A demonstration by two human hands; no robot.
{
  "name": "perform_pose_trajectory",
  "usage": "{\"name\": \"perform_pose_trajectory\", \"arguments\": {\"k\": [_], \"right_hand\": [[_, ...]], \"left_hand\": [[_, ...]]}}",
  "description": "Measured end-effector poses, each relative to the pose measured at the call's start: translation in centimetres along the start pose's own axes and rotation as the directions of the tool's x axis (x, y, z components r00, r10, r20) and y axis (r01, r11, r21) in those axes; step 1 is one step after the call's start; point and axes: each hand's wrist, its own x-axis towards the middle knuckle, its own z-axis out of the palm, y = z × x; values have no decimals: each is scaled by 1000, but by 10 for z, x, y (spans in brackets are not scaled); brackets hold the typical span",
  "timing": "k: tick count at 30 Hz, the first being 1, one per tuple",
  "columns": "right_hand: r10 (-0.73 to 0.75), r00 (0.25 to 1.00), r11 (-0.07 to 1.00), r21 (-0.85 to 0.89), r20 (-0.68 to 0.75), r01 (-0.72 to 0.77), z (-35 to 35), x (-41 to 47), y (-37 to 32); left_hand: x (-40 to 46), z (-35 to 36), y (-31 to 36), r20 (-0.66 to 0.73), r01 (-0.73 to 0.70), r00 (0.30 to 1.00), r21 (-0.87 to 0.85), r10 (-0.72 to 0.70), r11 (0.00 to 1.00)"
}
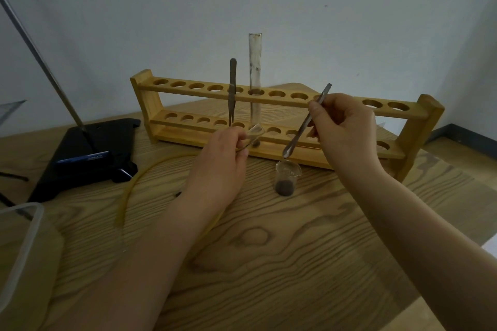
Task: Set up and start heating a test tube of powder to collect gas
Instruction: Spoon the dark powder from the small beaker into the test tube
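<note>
My left hand [226, 153] grips a glass test tube [255, 131], whose open mouth sticks out to the right of the fingers. A metal spatula [306, 121] is pinched in my right hand [344, 126], slanting down so its tip sits just above a small glass beaker [287, 177]. Dark powder [285, 187] lies at the bottom of that beaker on the table. Behind stands a wooden test tube rack [282, 113] with one upright test tube [255, 72] and metal tweezers [232, 88] in it.
A black stand base [88, 153] with a slanted metal rod [40, 62] sits at the left. A yellow rubber hose [139, 177] curves across the wooden table [269, 250]. A clear plastic tub [18, 244] is at the lower left edge. A wall is close behind.
</note>
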Motion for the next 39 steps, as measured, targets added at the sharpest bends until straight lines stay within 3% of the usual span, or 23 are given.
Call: {"name": "perform_pose_trajectory", "arguments": {"k": [11,30,39], "right_hand": [[11,977,989,-148,213,22,11,-12,19],[103,972,984,-166,210,-68,8,-12,23],[-5,983,956,-288,183,58,6,-12,10]], "left_hand": [[-2,0,-2,-12,-59,998,5,59,998],[-2,-4,4,-13,-82,997,11,82,997],[-3,-15,3,-24,-95,995,3,95,996]]}}
